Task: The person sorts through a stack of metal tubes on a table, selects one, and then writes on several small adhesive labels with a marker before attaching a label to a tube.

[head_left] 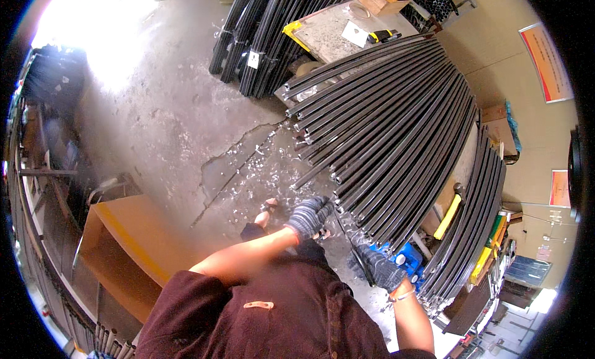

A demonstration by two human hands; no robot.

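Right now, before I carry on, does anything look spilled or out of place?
Yes. Pale scraps lie scattered over the floor left of the rods, looking like litter not swept up. Also, one black rod juts out leftward past those right beside it, breaking the line of ends.

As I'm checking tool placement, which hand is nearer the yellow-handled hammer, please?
Right. The right hand is left of the hammer and lower in the picture; the left hand is farther left.
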